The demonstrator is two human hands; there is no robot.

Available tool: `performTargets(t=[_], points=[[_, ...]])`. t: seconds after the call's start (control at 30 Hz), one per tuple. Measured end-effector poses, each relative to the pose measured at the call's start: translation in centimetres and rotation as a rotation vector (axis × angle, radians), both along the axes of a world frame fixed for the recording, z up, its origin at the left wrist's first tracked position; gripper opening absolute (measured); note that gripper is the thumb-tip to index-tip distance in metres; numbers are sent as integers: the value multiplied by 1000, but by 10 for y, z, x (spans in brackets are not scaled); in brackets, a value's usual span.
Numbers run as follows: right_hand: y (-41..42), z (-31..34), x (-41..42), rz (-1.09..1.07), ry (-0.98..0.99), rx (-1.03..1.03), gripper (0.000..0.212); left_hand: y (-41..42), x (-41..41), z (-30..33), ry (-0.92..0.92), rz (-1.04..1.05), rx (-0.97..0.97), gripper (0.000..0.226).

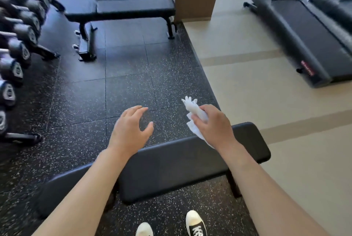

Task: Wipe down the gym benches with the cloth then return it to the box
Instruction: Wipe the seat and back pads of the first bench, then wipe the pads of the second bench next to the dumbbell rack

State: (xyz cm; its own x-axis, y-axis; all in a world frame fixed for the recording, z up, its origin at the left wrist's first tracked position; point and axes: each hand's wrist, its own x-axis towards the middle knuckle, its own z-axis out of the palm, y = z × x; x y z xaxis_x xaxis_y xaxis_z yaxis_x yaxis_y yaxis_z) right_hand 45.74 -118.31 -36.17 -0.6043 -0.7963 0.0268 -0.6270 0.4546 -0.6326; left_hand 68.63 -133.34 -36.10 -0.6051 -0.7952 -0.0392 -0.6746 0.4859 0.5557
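Speckled rubber floor (123, 83), black benches (181, 169), treadmill (297, 31)

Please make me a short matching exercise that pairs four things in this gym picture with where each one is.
Things:
1. cloth
2. dumbbell rack
3. treadmill
4. far bench

Places:
A. on the pale floor at the right
B. by the window at the back
C. gripped in the right hand
D. along the left edge

Pairs: 1-C, 2-D, 3-A, 4-B
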Motion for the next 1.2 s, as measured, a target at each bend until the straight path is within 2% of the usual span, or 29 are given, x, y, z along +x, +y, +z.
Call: performTargets(t=[0.17,0.37,0.6,0.8,1.03,1.2], points=[[-13,77,13,3,84,-95,24,-16,17,78,31,29,-75,61],[-17,145,47,-7,96,-198,26,-3,54,148,62,47,-109,62],[-4,195,71,29,108,-263,27,21,97,203,83,136,-161,62],[2,227,69,88,128,-302,24,37,117,236,100,245,-204,60],[-8,244,71,242,113,-347,31,76,139,256,105,396,-283,58],[-17,248,88,369,68,-348,26,115,166,262,100,548,-335,56]])
